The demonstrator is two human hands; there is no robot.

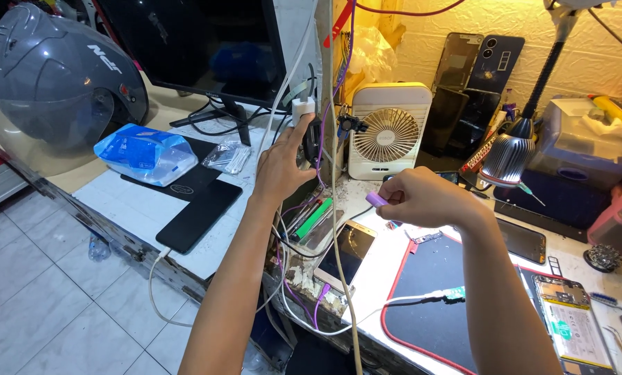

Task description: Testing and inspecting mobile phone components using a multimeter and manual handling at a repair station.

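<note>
My left hand [283,163] reaches forward and grips a dark power strip or socket block [313,139] with a white charger plug [302,107] in it, just left of a small white desk fan [387,132]. My right hand [422,198] pinches a purple cable plug [376,200] between thumb and fingers, a little right of the left hand. Purple and white cables [325,62] hang down near the socket block. Below both hands a gold phone [345,251] lies face up, with a purple cable at its lower end.
A grey helmet [54,76] and a blue wipe pack [144,154] sit at left, next to a black phone [200,215] on a white cable. A monitor [200,48] stands behind. A dark work mat [436,298], an opened phone [575,319] and a silver lamp [509,158] are at right.
</note>
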